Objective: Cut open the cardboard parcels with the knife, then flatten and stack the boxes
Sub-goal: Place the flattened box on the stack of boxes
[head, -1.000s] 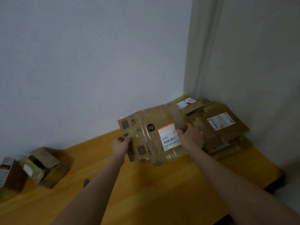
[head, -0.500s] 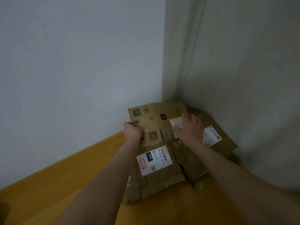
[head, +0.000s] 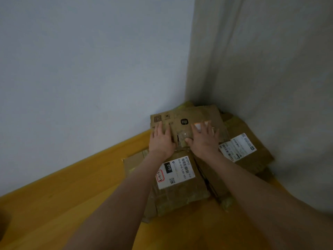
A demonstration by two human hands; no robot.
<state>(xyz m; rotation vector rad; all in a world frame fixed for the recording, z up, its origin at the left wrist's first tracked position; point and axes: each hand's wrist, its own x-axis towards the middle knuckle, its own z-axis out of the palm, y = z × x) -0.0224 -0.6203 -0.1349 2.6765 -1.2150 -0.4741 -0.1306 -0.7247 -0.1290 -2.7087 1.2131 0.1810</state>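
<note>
Now that the box [head: 198, 114] has landed on the stack [head: 180, 195] (far corner), left hand [head: 162, 142] and right hand [head: 204, 141] press it flat, fingers [head: 159, 127] spread: one more stacked.

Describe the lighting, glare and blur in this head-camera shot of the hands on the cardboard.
Head view: dim, flat light, no hard shadows; left hand and right hand, pressed on the flattened box, slightly motion-blurred; a small glint on its tape; the white label nearer the camera is legible.

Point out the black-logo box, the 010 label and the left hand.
black-logo box [head: 202, 114]: head view, bare cardboard right of logo
010 label [head: 175, 171]: head view, label's middle
left hand [head: 161, 143]: head view, back of hand
</note>
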